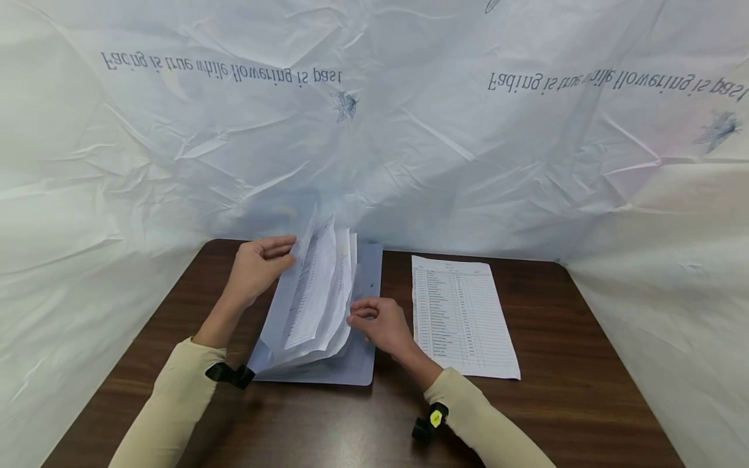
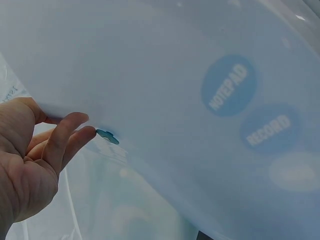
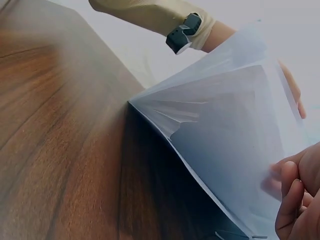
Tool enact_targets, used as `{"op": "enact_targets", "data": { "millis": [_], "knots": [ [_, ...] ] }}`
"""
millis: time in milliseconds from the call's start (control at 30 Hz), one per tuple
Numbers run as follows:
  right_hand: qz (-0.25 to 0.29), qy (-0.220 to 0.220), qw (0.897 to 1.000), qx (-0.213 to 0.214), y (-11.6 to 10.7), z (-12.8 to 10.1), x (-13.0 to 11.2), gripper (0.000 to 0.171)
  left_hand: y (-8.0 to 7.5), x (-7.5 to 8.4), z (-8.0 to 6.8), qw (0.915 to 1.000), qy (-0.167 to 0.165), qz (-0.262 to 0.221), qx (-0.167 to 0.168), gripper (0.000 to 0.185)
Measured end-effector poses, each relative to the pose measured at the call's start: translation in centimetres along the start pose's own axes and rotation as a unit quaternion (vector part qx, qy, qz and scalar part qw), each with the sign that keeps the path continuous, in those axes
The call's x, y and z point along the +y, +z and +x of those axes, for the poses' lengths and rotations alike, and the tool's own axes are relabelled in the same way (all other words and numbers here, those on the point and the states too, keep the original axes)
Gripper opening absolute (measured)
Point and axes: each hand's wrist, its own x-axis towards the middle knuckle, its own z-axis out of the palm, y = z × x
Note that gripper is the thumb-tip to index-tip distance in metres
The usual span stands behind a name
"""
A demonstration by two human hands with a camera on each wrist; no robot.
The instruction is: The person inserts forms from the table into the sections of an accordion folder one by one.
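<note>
A translucent blue plastic document folder [image 1: 370,273] lies on the table with its top flap lifted. Several printed sheets [image 1: 316,286] stand fanned up inside it, leaning apart from each other. At the upper left, my left hand [image 1: 257,266] pinches the raised flap between thumb and fingers. The left wrist view shows a blue snap button [image 2: 108,136] by those fingertips and round "NOTEPAD" and "RECORD" prints on the plastic. My right hand [image 1: 383,325] is at the folder's right side, pinching a translucent layer of it; one fingertip shows blurred through the plastic in the right wrist view.
A separate printed table sheet [image 1: 462,318] lies flat to the right of the folder. The dark wooden table [image 1: 316,422] is bordered by white plastic sheeting [image 1: 409,162] at the back and both sides. Dark wrist devices [image 1: 231,375] sit on both sleeves.
</note>
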Motion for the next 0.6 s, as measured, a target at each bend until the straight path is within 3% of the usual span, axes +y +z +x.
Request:
{"op": "enact_targets", "data": {
  "millis": [267, 600],
  "knots": [
    [0.005, -0.026, 1.000, 0.013, -1.6, -0.4, -0.3, 0.026, -0.2, 0.0, -0.1, 0.9999, -0.009, 0.005, 0.005, 0.042],
    [-0.018, -0.050, 0.998, 0.036, -5.3, -1.3, 0.1, 0.034, -0.4, 0.1, 0.0, 1.0000, -0.005, 0.005, 0.003, 0.041]
  ]
}}
